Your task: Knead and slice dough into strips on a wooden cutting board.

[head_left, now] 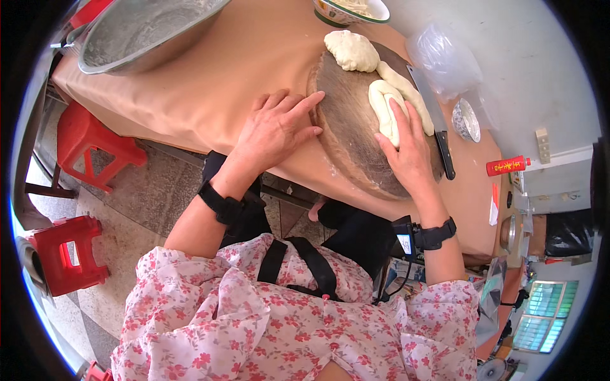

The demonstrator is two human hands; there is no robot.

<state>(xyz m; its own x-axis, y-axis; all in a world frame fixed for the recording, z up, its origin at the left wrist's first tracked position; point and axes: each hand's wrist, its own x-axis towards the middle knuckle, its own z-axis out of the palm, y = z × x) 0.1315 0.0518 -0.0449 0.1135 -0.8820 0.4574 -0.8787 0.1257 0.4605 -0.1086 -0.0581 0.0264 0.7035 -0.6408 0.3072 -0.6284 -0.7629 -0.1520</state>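
Note:
A round wooden cutting board (343, 108) lies on the table with several pieces of pale dough on it. My right hand (410, 152) rests over a folded, coiled strip of dough (380, 101), its thumb on the near side and fingers along the top. Beside that, a longer dough rope (410, 89) runs along the board's right part. A rough lump of dough (351, 51) sits at the far edge. My left hand (273, 130) is spread on the tablecloth, fingertips at the board's left rim, holding nothing. A black-handled cleaver (445, 149) lies along the board's right side.
A big metal basin (140, 38) stands at the table's far left. At the far edge is a bowl (340, 14) of pale strips. A plastic bag (445, 60), a small bowl (467, 120) and a red bottle (507, 166) are to the right. Red stools (95, 143) stand left below.

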